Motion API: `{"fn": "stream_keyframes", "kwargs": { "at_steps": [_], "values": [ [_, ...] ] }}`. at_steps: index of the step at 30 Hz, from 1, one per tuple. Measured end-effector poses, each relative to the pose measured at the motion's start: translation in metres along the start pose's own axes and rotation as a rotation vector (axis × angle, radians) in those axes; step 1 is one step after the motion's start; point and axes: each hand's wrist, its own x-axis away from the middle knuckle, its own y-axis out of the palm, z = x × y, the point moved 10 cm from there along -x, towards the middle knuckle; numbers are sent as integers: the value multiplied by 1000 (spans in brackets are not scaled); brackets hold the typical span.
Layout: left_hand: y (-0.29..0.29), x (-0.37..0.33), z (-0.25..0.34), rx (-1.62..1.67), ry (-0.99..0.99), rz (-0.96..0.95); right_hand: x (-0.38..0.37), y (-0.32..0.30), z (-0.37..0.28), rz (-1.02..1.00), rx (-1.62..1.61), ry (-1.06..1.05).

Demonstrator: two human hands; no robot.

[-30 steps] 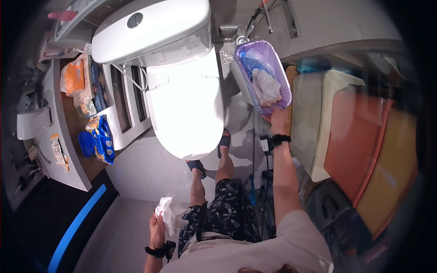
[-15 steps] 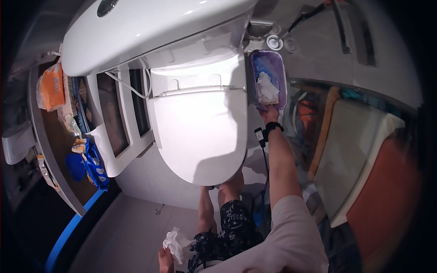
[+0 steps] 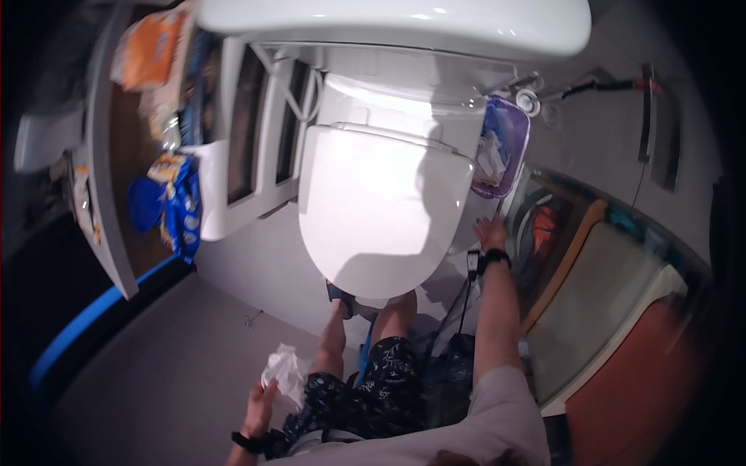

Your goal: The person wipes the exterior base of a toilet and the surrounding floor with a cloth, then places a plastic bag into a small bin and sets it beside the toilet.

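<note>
My left hand [image 3: 259, 409], low in the picture, pinches a crumpled white tissue [image 3: 285, 374] beside my thigh. Right of the toilet, my right hand [image 3: 490, 231] has its fingers apart and nothing in them. Just beyond its fingertips stands a purple waste bin [image 3: 516, 132], apart from the hand. A blue liner and wadded white paper [image 3: 490, 158] show inside the bin. Between my hands is the white toilet with its lid [image 3: 381, 206] down.
At left, a shelf carries an orange pack [image 3: 152, 50] and a blue packet [image 3: 183, 206]. A front-loading washer [image 3: 536, 221] and a pale board [image 3: 590, 287] stand at right. A dark-handled brush [image 3: 594, 87] leans behind the bin. The white cistern [image 3: 396, 23] is at the back.
My right hand has drawn back from the bin's near rim, its fingers now apart. My left hand has come further into view, still with the tissue. The whole view has shifted and turned.
</note>
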Motion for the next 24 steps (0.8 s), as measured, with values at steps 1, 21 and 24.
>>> {"fn": "stream_keyframes", "kwargs": {
  "at_steps": [1,21,24],
  "values": [
    [-5,2,1,-11,39,-38,19,-5,7,-7,76,-45],
    [-282,13,99,364,893,133,529,317,115,-639,876,-740],
    [-343,19,137,573,1080,65,560,382,173,-755,952,-799]
  ]
}}
